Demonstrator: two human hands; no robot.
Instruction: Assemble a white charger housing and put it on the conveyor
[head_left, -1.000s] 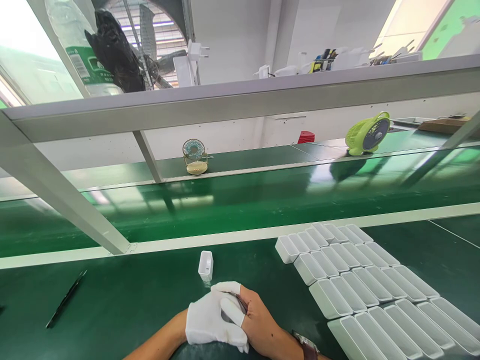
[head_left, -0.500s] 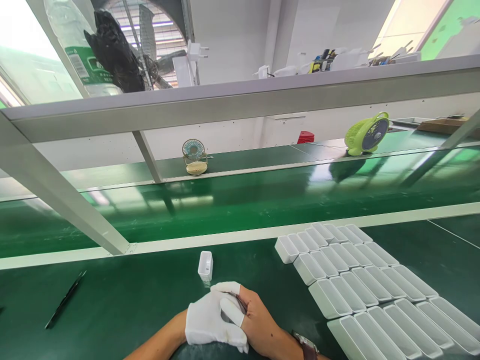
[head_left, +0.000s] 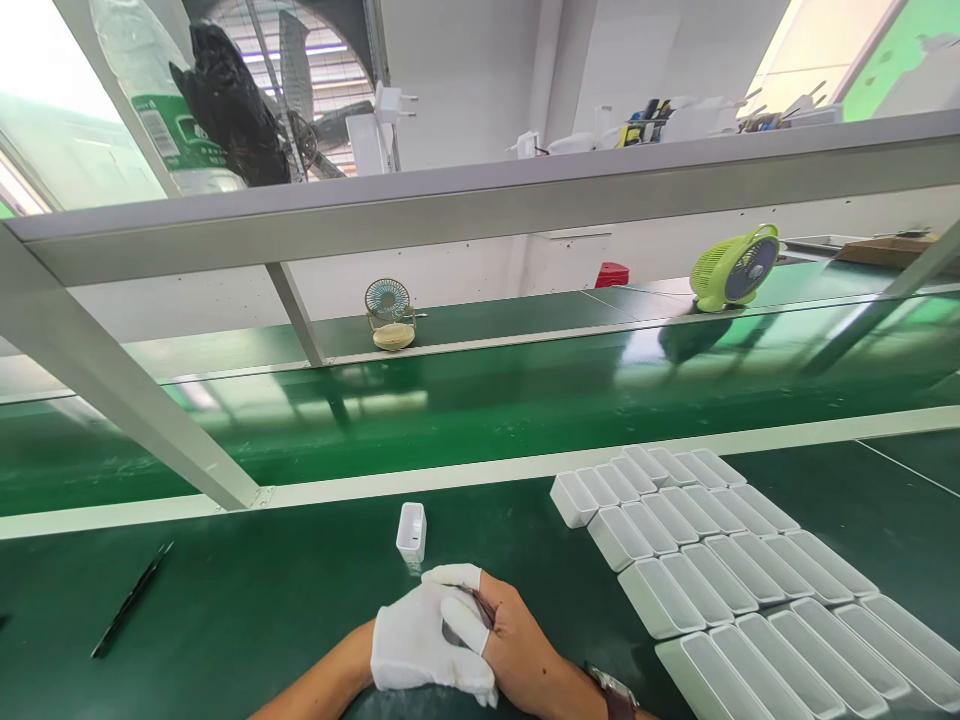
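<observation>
Left hand and right hand are resting clasped near desk's near edge, fingers closing round each other, contents hidden; loose folding is avoiding bumps to white case, standing beyond toward far edge

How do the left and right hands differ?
The left hand wears a white glove over its back; the right hand has a bare back, with white covers on the thumb and a finger. The right wrist carries a watch; the left wrist shows none. Both are clasped together.
</observation>
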